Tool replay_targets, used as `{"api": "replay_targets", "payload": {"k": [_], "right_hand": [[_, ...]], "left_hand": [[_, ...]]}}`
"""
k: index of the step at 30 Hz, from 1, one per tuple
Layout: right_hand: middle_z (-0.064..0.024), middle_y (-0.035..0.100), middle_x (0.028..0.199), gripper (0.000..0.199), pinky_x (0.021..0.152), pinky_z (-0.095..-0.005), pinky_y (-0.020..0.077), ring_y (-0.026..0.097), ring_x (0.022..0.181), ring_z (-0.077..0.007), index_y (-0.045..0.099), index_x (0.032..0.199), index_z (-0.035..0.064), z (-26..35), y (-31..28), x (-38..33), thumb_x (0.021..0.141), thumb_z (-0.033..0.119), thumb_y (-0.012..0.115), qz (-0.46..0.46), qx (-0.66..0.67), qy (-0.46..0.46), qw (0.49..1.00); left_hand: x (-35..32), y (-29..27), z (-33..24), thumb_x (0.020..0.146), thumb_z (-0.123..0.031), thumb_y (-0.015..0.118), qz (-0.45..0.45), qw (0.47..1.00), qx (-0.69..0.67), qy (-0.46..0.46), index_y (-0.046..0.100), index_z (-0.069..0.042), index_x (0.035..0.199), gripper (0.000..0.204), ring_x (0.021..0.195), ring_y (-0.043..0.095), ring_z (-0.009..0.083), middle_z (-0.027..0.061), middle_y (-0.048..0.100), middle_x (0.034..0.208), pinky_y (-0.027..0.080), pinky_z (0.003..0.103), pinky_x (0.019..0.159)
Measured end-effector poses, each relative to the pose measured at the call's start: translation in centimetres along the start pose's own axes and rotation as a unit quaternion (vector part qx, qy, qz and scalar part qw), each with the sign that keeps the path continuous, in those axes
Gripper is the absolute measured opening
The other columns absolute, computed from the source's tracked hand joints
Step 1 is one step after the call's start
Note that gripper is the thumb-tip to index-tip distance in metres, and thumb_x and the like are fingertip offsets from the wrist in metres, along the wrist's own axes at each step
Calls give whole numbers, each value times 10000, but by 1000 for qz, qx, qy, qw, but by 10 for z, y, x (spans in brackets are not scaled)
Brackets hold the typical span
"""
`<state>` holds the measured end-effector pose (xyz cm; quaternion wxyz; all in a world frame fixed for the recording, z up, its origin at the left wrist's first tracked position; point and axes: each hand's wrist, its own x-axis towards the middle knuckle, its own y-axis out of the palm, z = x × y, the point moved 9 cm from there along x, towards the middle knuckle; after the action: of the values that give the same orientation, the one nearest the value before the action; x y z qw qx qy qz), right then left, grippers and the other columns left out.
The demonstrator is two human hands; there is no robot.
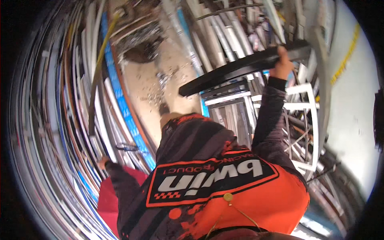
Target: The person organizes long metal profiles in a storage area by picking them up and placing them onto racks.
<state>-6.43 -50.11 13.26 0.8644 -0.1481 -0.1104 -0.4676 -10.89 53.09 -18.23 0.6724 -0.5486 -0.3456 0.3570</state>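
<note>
My right hand point(282, 64) is raised to the upper right and closed around a long flat black bar point(236, 70), which slants down to the left above the stacked material. Only a small part of my left hand point(104, 162) shows, low on the left at the end of a dark sleeve. It rests against the edges of long white and blue profiles point(120, 100) stacked along the left side, and its fingers are hidden. A red cloth point(114, 194) lies just below that arm. My orange and black jersey fills the lower middle.
Long metal profiles and tubes point(216, 36) are racked at the top and down both sides. A narrow dusty floor strip point(160, 80) with scattered shavings runs between them. White frames point(308, 120) stand at the right, beside a pale wall point(352, 100) with a yellow stripe.
</note>
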Motion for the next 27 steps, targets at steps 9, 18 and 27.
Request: {"api": "replay_targets", "payload": {"k": [9, 18, 27], "right_hand": [[-63, 613, 893, 454, 694, -317, 485, 589, 743, -181, 522, 1057, 11, -29, 71, -101, 698, 44, 799, -7, 227, 136, 964], [-109, 622, 890, 554, 669, -338, 538, 634, 769, -205, 484, 1047, -38, -15, 210, -220, 680, 149, 854, 164, 236, 254, 924], [-176, 610, 1000, 749, 704, -373, 533, 632, 855, -250, 477, 1130, -92, -17, 328, -357, 672, 359, 860, 266, 148, 295, 905]], "left_hand": [[-373, -190, -295, 853, -216, 646, 153, 606, -381, 681, 429, 7, 1360, 596, 1271, 459, 347, 203, 479, 1364, 357, 416, 1078], [-419, -237, -271, 839, -342, 699, 373, 564, -339, 654, 221, -138, 1515, 853, 911, 665, 387, 260, 632, 1150, 512, 382, 823], [-310, -216, -219, 667, -415, 848, 303, 603, -332, 659, 201, -24, 1484, 1113, 1166, 571, 371, 306, 533, 1276, 468, 390, 946]]}}
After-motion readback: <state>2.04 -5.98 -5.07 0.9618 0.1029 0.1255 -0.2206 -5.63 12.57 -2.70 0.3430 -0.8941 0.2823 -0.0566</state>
